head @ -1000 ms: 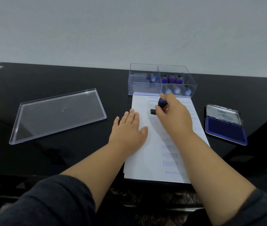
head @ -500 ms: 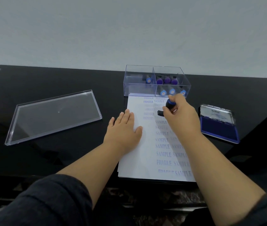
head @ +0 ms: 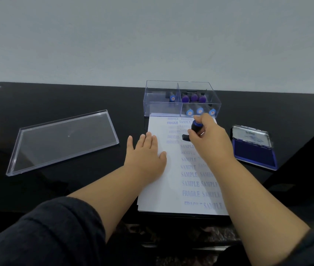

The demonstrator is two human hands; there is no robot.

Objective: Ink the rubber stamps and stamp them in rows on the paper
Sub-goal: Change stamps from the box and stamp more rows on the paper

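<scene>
Two bare hands work over a sheet of paper [head: 171, 189] on a black table [head: 56, 189]. Nearest, below both sets of fingers, the lower rows already read SAMPLE and FRAGILE in blue. The left hand [head: 145, 152] lies flat on the sheet's left part, fingers straight and close together, thumb angled out toward the right, holding the sheet still. Just right of that thumb and a little farther off, the right hand [head: 209, 137] curls its fingers round the blue knob of a rubber stamp [head: 195, 128], whose dark base sits at the paper surface among the upper rows; whether it is pressed fully down cannot be told. Right of the right hand's knuckles, well apart, an open ink pad [head: 254, 154] shows its blue face. Left of the left fingers lies a clear lid [head: 64, 141]. Beyond the right fingertips, a clear divided box [head: 162, 104] holds further stamps. Judged step: printing an impression in an upper row. The next move likely calls for a straight lift, then re-inking at the pad
</scene>
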